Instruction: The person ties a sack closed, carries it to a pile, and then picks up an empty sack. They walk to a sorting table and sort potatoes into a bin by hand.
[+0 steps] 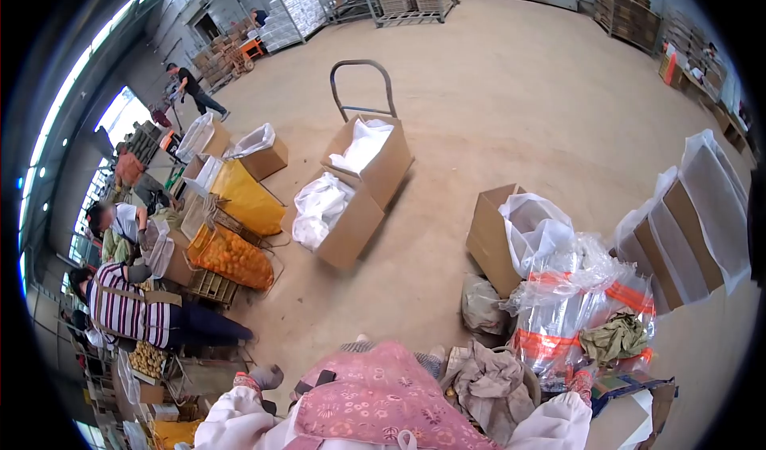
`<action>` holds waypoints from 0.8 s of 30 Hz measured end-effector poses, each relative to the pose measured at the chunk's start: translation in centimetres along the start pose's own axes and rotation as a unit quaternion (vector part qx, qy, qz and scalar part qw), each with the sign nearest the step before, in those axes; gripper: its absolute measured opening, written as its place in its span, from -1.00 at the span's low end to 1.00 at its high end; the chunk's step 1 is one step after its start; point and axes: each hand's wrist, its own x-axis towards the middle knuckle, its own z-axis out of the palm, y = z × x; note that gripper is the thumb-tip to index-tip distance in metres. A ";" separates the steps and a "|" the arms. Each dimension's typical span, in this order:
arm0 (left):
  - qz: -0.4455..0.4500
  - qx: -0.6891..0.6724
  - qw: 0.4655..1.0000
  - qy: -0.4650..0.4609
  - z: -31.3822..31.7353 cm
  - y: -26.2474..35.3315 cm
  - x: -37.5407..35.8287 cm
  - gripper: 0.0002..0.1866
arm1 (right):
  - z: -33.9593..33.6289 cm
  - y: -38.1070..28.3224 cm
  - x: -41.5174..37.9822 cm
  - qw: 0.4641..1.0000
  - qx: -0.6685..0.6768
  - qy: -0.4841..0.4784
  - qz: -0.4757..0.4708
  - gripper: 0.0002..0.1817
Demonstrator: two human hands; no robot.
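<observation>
At the lower left, my left hand [270, 376] is in a grey glove beyond a red patterned cuff, low beside my pink apron [359, 390]. I see it holding nothing, but its fingers are too small to read. On the right, my red patterned cuff [582, 383] lies against a stack of clear plastic packs with orange bands [550, 314]; the right hand itself barely shows there. A crumpled olive-green cloth [614, 338] rests on those packs. Nearer to me, a greyish cloth [491, 382] is draped over a basket.
Ahead, a hand truck [363, 65] stands by two lined cartons [351, 223]. Another lined carton [495, 238] is to the right, with more cartons [678, 234] beyond. Leftward are an orange net sack [231, 258], a yellow sack [243, 199] and a person in stripes [132, 306].
</observation>
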 end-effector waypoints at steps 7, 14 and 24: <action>0.180 0.005 0.981 0.074 -6.2 3.9 3.5 -0.73 | 2.8 1.6 7.4 0.983 0.179 0.042 -0.015 -0.70; 0.246 -0.096 0.962 0.070 -7.1 6.4 9.4 -0.82 | 5.7 3.7 12.5 0.943 0.306 0.106 0.080 -0.53; 0.279 -0.003 0.959 0.045 -8.2 9.9 4.9 -0.79 | 1.6 -12.5 5.3 0.952 -0.266 -0.152 0.011 -0.23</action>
